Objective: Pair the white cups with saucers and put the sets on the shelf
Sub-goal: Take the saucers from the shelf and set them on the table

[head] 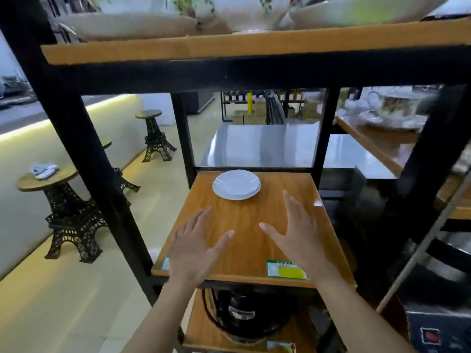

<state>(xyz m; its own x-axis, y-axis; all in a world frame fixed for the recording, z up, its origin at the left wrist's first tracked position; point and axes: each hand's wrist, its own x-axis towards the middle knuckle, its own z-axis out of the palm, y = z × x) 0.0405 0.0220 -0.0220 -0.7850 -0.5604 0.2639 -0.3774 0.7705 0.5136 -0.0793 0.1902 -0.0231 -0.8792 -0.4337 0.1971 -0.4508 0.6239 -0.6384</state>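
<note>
A small stack of white saucers (236,184) lies at the back of a wooden shelf board (254,240) in a black metal rack. Both my hands hover over the front half of that board, short of the saucers. My left hand (195,245) is spread flat with fingers apart and holds nothing. My right hand (297,233) is also spread, palm turned inward, holding nothing. No white cup shows on this board.
A wooden shelf (254,44) overhead carries blurred white and floral dishes. A black appliance (244,314) sits on the board below. Black uprights (84,154) frame the rack. Tower-shaped stools (63,200) stand on the floor to the left. More crockery (392,115) fills a rack at right.
</note>
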